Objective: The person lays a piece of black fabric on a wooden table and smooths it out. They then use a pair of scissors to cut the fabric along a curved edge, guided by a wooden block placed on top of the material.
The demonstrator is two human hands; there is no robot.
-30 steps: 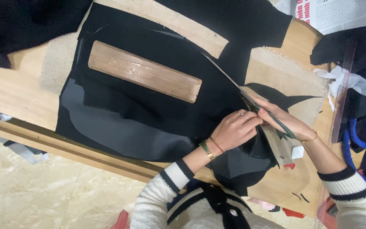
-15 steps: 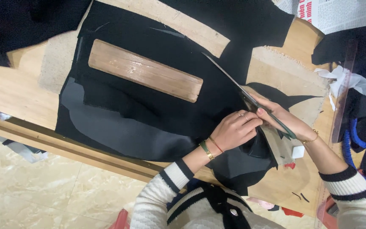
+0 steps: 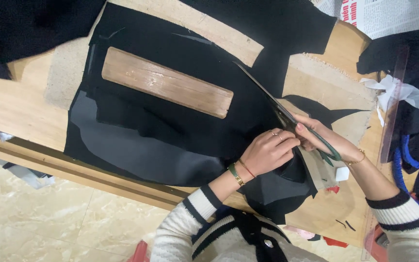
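Two hands at work, left hand (image 3: 269,152) and right hand (image 3: 318,137), near right. One pair of scissors (image 3: 287,118). One wooden block (image 3: 167,82), centre. One wooden worktop (image 3: 15,106). Several overlapping black fabric pieces (image 3: 170,131), exact number unclear. One clear ruler (image 3: 393,104), far right. One blue cord (image 3: 413,162), right edge.

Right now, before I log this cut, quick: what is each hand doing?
Left hand: curled shut, pressing down on the black fabric.
Right hand: closed on the handles of the scissors, blades over the fabric.
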